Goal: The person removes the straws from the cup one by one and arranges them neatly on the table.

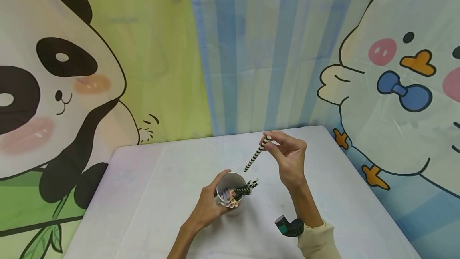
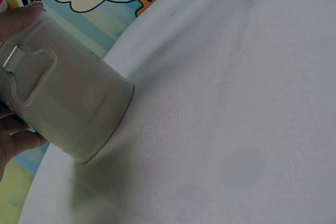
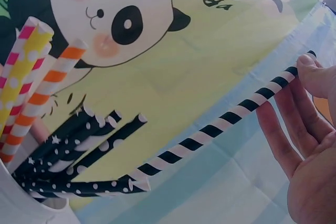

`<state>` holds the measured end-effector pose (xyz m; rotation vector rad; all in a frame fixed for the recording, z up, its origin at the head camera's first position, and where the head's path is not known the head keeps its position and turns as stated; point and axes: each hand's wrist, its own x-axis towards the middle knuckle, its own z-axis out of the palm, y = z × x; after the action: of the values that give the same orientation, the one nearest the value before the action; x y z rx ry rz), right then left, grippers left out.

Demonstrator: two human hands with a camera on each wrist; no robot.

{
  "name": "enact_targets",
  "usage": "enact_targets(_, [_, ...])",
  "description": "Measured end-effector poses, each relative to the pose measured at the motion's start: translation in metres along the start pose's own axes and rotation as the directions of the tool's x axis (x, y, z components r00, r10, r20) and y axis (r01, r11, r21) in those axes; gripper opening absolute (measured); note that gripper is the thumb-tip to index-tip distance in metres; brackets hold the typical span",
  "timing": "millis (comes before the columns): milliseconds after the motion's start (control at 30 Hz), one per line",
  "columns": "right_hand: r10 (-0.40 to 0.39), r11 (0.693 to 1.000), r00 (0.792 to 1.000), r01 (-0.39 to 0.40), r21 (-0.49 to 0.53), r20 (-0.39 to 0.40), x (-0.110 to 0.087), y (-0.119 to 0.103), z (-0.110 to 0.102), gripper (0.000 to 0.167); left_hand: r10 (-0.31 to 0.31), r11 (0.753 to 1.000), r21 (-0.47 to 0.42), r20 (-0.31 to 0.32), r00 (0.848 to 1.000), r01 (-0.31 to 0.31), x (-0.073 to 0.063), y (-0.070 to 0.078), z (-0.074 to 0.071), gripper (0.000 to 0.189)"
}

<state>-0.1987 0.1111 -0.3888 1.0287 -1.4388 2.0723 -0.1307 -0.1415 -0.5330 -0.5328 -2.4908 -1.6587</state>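
Rumpled cloth sleeve [image 1: 318, 241]; right hand [image 1: 290, 157] pinches slim banded straw [image 1: 256, 155] by one end, slanting near smooth cylindrical cup [image 2: 79, 93] of patterned straws [image 3: 39, 99]; left hand [image 1: 209, 202] wraps cup, inside far edge of table [image 1: 172, 195].

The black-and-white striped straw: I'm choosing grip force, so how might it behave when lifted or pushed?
This striped straw looks fairly stiff: held near one end by the right hand, it shows no sag. Its slim tube form suggests it is light and crushable. Being round, it would probably roll if pushed along the table.
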Motion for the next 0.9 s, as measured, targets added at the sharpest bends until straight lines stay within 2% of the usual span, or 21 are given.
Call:
enact_targets(233, [0.008,1.0,1.0,-0.008,-0.02,-0.012,0.005,0.007,-0.007,0.023,-0.043,0.999,-0.005,-0.006,0.999,0.043,-0.001,-0.001,0.002,0.1])
enact_targets(533, [0.047,0.996,0.998,-0.049,-0.076,-0.03,0.011,0.019,-0.016,0.024,-0.037,0.998,-0.041,0.0,0.999,0.037,-0.002,0.0,0.002,0.097])
enact_targets(900, [0.104,0.969,0.994,-0.106,-0.222,-0.019,0.016,0.033,-0.022,0.028,-0.036,0.999,-0.039,0.002,0.999,0.037,-0.001,-0.001,0.002,0.097])
